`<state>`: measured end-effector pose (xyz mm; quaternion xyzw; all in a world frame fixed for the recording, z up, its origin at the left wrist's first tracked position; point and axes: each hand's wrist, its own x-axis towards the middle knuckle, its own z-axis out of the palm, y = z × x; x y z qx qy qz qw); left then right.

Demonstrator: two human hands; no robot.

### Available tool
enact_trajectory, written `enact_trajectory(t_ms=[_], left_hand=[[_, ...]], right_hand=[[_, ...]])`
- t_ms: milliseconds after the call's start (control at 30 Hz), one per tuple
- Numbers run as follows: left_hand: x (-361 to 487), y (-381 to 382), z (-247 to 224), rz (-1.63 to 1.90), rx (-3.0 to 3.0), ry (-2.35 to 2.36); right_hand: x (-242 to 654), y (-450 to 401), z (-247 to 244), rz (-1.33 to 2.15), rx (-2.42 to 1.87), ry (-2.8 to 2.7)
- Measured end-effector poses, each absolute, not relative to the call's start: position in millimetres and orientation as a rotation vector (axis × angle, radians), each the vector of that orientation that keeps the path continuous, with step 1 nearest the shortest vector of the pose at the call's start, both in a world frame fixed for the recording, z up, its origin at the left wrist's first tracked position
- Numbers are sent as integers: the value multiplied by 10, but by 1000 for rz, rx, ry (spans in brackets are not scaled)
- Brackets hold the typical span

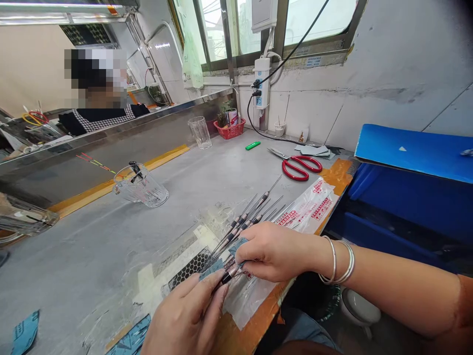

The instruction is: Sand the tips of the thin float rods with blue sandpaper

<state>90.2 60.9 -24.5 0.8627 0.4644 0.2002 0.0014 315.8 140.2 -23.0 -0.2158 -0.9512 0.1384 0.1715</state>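
Note:
My left hand (192,310) is closed, pinching a slim fishing float (229,274) with a dark and pale body. A scrap of blue sandpaper (212,269) shows at its fingertips. Just to the right, my right hand (268,251) is closed on another blue sandpaper piece (237,245), pressed against the same float; its fingers hide part of the contact. Beyond both hands lies a bundle of several fishing floats (246,219) with thin stems and black and pinkish bodies. Under the floats and hands is a clear plastic bag with red print (306,207).
Red-handled scissors (295,167), a green marker-like item (253,145) and grey sheets (312,151) lie farther back. Glass mugs (155,190) stand left, one holding floats. Loose blue sandpaper (25,333) is at front left. A blue bin (399,207) stands right; a person (103,116) sits beyond the partition.

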Motion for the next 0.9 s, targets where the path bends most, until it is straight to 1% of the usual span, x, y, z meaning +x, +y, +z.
enact_trajectory(t_ms=[500,900], left_hand=[[924,620,-233,624,2692,1456],[896,595,-240,632,2660,1482]], right_hand=[[3118,1405,-263,380,-612,-2671],[3185,1425,-295,519,-612,-2611]])
